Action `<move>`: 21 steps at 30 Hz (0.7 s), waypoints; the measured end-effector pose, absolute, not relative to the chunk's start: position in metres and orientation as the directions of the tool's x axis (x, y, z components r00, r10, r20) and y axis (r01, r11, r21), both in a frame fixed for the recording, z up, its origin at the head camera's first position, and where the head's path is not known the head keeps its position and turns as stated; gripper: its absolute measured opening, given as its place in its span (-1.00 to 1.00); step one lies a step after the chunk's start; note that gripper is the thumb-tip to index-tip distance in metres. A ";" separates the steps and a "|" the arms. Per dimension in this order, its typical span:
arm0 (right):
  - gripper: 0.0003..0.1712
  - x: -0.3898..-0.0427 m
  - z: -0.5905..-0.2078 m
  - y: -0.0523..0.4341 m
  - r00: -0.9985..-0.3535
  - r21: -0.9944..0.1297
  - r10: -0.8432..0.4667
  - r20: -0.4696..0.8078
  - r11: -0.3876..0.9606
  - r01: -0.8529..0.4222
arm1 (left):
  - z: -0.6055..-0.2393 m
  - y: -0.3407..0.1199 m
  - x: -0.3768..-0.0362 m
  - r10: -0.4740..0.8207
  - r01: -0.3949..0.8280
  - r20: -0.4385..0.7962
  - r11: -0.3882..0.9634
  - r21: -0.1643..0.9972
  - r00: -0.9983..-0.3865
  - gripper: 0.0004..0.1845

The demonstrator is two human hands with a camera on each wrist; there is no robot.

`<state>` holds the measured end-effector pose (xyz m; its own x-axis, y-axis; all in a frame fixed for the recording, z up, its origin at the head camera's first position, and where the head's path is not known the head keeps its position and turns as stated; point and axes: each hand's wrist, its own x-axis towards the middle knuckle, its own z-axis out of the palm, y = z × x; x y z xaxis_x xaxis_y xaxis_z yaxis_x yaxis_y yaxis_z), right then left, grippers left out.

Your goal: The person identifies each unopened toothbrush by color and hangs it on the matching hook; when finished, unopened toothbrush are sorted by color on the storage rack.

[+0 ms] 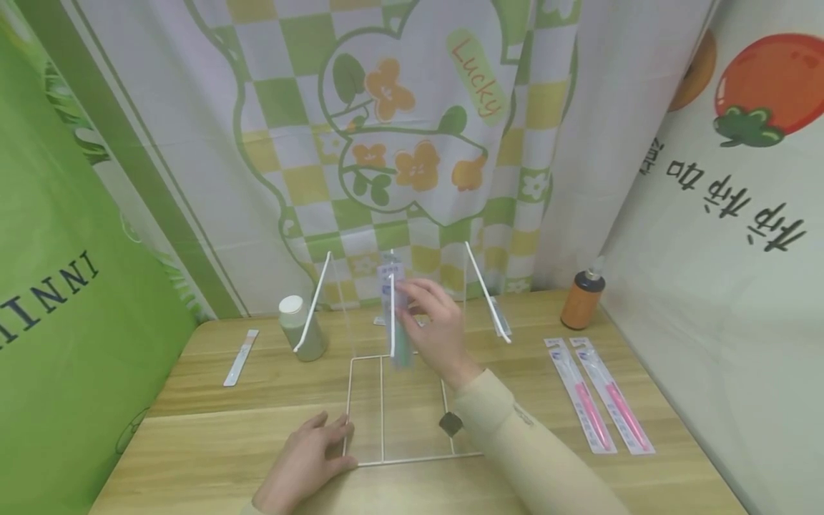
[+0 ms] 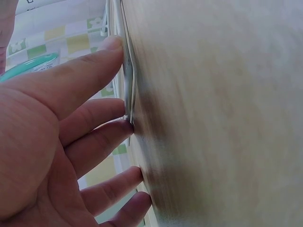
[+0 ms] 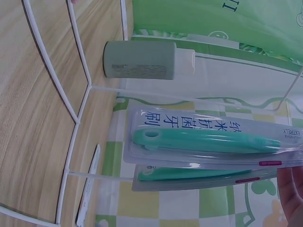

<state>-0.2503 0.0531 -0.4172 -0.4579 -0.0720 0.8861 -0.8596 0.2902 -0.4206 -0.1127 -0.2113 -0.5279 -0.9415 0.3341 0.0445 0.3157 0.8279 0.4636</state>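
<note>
A white wire display rack (image 1: 383, 411) stands on the wooden table, with three long prongs reaching forward from its upper part. My right hand (image 1: 439, 325) pinches the upper part of a packaged toothbrush at the middle prong. In the right wrist view this toothbrush (image 3: 203, 140) has a green handle in a clear blister pack, and a second green packaged toothbrush (image 3: 199, 173) hangs close behind it. Whether the held pack is on the prong I cannot tell. My left hand (image 1: 309, 454) touches the left side of the rack's base, its fingers extended against the wire (image 2: 129, 75).
Two packaged pink toothbrushes (image 1: 595, 400) lie at the right. An orange bottle with a black top (image 1: 582, 300) stands at the back right. Behind the left prong is a grey-green bottle with a white lid (image 1: 302, 332); a slim white packet (image 1: 241, 357) lies left of it.
</note>
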 end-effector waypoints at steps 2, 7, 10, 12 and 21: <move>-0.48 -0.252 -0.418 0.053 -0.455 -0.418 -0.069 0.888 0.294 -0.860 | -0.528 -0.211 -0.113 0.336 0.317 0.042 0.828 0.462 -0.941 -0.32; -0.50 -0.253 -0.419 0.052 -0.453 -0.414 -0.065 0.889 0.307 -0.857 | -0.528 -0.211 -0.112 0.335 0.317 0.045 0.830 0.458 -0.941 -0.33; -0.47 -0.253 -0.419 0.052 -0.451 -0.414 -0.063 0.890 0.302 -0.859 | -0.529 -0.211 -0.112 0.332 0.317 0.049 0.831 0.457 -0.942 -0.33; -0.44 -0.253 -0.420 0.052 -0.450 -0.415 -0.062 0.891 0.291 -0.862 | -0.529 -0.211 -0.112 0.330 0.316 0.051 0.831 0.457 -0.942 -0.34; -0.31 -0.254 -0.424 0.051 -0.473 -0.449 -0.040 0.880 0.247 -0.858 | -0.529 -0.210 -0.111 0.326 0.311 0.052 0.827 0.468 -0.944 -0.34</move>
<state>-0.2538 0.0509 -0.4240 -0.4725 -0.0399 0.8804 -0.8584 0.2474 -0.4495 -0.1114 -0.2103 -0.5294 -0.9439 0.3260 0.0520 0.3114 0.8269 0.4682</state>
